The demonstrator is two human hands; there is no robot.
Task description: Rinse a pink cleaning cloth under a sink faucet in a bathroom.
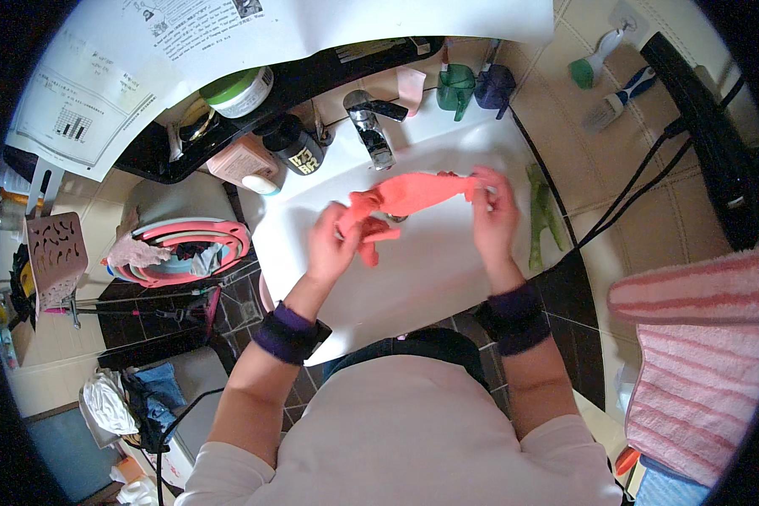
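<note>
A coral-pink glove (424, 191) is stretched between my two hands above the white washbasin (411, 284). My left hand (332, 243) grips its left end, where finger-like parts hang down in folds. At the other end, my right hand (494, 212) pinches the edge between thumb and fingers. The glove partly covers the drain (395, 217). Behind it stands a chrome faucet (373, 129), with its spout over the basin. A long green forked item (539, 218) lies along the basin's right side; its kind is unclear.
Bottles (297, 148) and a pink tube (411, 88) line the basin's back, with green (455, 88) and purple (494, 88) cups. Above hangs a black shelf (329, 66) under printed paper (354, 22). Collapsible tubs (237, 243) stand left; black cables (632, 196) and striped towels (689, 379) hang right.
</note>
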